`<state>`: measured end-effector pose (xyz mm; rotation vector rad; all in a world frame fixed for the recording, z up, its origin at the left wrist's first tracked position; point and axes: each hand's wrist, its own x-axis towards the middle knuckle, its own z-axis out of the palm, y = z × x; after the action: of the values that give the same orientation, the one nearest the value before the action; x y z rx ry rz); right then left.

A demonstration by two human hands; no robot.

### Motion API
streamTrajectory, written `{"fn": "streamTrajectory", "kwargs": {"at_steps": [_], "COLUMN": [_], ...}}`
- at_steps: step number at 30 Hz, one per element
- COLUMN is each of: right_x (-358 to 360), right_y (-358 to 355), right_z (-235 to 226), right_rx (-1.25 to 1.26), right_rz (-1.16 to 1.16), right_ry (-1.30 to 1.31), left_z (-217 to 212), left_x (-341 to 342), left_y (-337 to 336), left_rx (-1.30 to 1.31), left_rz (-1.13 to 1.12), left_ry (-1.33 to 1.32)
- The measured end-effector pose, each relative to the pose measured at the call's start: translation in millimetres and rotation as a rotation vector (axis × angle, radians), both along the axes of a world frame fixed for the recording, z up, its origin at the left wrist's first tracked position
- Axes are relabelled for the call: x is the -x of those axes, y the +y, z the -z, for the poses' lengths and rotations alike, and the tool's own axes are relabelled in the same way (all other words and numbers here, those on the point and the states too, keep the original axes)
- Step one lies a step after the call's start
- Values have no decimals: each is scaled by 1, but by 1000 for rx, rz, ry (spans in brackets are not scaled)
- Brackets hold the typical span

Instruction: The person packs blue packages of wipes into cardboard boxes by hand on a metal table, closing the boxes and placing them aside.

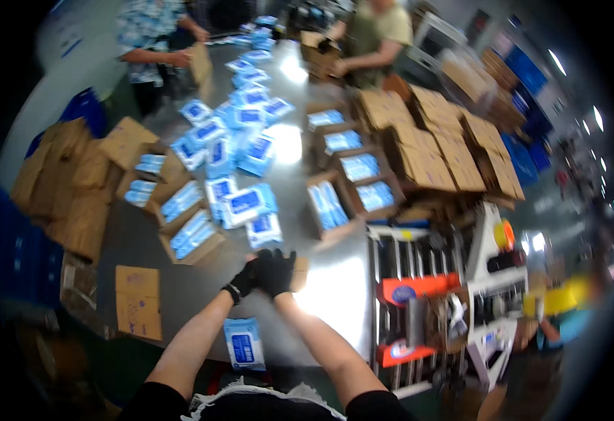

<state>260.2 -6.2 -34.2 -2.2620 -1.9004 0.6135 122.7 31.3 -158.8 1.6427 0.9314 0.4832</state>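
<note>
Your gloved left hand (245, 279) and right hand (276, 271) meet, closed round a small cardboard box (297, 274), barely visible. At twelve o'clock, blue wipe packs (245, 203) lie loose; several cartons (358, 168) already filled.

blue-and-white flat packets (240, 151) strewn mid-table, others filling open brown cartons (363, 184) alongside.

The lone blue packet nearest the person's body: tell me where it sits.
In the head view, the blue packet lies at the near edge of the metal table, just right of the left forearm and below the gloved hands, left hand and right hand.
</note>
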Motion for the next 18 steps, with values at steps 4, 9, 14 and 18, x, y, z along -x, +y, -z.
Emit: {"fn": "streamTrajectory", "kwargs": {"at_steps": [4, 9, 14, 18], "right_x": [5, -78, -157, -176], "right_y": [-83, -195, -275, -279], "right_z": [1, 13, -13, 0], "right_rx": [-391, -230, -291, -339], "right_rz": [105, 185, 202, 89], "right_ry": [-80, 60, -154, -121], "left_z": [4, -7, -119, -144], "left_x": [-7, -71, -188, -221], "left_y": [-46, -121, -26, 21], "left_rx": [-199, -327, -666, -648], "left_rz": [289, 963, -127, 33], "left_ry": [269, 206, 206, 653]}}
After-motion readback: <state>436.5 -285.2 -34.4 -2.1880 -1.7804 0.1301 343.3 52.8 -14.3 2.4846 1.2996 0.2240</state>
